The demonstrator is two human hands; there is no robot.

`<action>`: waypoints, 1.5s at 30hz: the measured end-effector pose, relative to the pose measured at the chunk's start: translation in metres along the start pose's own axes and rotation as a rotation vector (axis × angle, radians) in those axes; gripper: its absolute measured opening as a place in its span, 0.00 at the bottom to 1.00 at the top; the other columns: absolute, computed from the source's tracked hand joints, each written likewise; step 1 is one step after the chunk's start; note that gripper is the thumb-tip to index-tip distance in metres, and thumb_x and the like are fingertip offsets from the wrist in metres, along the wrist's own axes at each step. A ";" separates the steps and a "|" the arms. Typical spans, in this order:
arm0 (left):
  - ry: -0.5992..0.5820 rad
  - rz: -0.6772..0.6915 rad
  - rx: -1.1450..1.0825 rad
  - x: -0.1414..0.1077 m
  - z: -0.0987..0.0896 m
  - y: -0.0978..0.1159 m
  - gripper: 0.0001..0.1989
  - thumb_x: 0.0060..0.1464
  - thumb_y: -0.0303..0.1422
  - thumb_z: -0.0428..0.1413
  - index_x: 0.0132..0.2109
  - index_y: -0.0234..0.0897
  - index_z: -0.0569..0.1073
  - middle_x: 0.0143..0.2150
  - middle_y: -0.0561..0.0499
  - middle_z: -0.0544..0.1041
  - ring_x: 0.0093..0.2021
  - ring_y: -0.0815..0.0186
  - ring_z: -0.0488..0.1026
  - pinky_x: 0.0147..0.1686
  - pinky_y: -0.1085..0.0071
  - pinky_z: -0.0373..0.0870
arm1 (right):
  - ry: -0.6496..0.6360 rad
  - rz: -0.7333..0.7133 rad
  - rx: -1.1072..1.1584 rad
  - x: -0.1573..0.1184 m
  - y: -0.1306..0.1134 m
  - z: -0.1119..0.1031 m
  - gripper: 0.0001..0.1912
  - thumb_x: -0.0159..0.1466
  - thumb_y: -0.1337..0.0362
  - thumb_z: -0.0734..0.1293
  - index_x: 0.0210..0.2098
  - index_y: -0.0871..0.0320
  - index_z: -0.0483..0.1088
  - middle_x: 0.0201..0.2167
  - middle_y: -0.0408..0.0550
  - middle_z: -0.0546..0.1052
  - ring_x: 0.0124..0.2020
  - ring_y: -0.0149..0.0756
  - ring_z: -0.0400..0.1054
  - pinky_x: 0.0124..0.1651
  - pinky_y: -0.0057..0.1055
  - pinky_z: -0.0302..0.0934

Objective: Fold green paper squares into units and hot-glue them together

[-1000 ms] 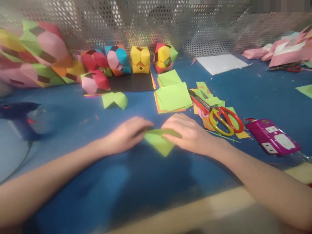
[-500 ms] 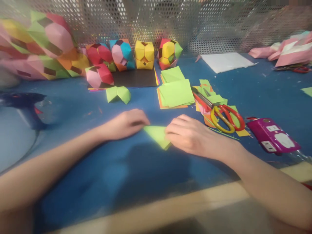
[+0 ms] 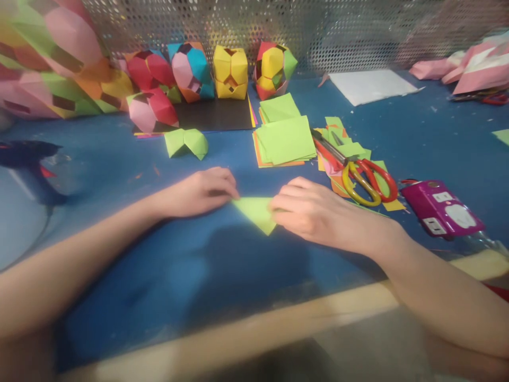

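A green paper sheet, folded into a triangle, lies on the blue table between my hands, its point toward me. My left hand pinches its left corner. Curled fingers of my right hand cover the triangle's right side and grip it there. Beyond the hands lies a stack of green and orange paper squares. Left of that stack rests a folded green paper piece.
Scissors with red and yellow handles lie on paper scraps, beside a purple power strip. Colourful paper balls line the back. A glue gun stands at left, a white sheet at back right. A perforated metal panel rises behind.
The view has tilted slightly, so everything sits a little higher in the picture. Both hands keep their hold on the green triangle, with hardly any movement against the table.
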State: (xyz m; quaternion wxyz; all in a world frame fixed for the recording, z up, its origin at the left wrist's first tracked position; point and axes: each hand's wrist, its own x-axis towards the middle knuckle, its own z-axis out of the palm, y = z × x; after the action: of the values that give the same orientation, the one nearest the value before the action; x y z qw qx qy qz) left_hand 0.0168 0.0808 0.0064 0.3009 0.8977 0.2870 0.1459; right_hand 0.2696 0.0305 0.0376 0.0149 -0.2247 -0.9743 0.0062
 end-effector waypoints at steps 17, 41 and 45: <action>0.004 0.018 -0.006 -0.001 0.000 -0.004 0.09 0.57 0.30 0.49 0.39 0.36 0.74 0.40 0.46 0.73 0.43 0.65 0.70 0.46 0.67 0.68 | 0.020 0.007 0.020 0.000 -0.001 0.003 0.18 0.64 0.75 0.55 0.21 0.60 0.66 0.24 0.46 0.68 0.29 0.32 0.55 0.37 0.32 0.47; 0.095 0.031 0.056 0.000 0.004 0.000 0.09 0.56 0.32 0.51 0.36 0.36 0.76 0.39 0.46 0.72 0.44 0.64 0.68 0.47 0.67 0.65 | -0.062 0.020 -0.004 0.000 -0.006 -0.003 0.18 0.64 0.76 0.55 0.21 0.60 0.66 0.24 0.45 0.66 0.27 0.32 0.51 0.35 0.32 0.46; 0.080 0.035 0.081 0.000 0.004 -0.002 0.09 0.56 0.32 0.51 0.36 0.36 0.76 0.39 0.47 0.72 0.43 0.65 0.68 0.47 0.67 0.66 | -0.052 0.019 0.016 0.000 -0.006 -0.002 0.18 0.65 0.75 0.54 0.22 0.61 0.67 0.25 0.46 0.67 0.27 0.32 0.52 0.36 0.32 0.46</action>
State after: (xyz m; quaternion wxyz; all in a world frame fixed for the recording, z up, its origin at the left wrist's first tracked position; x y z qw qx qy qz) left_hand 0.0181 0.0802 0.0025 0.2502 0.9074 0.2888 0.1750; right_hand 0.2671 0.0254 0.0393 -0.0088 -0.2338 -0.9720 0.0201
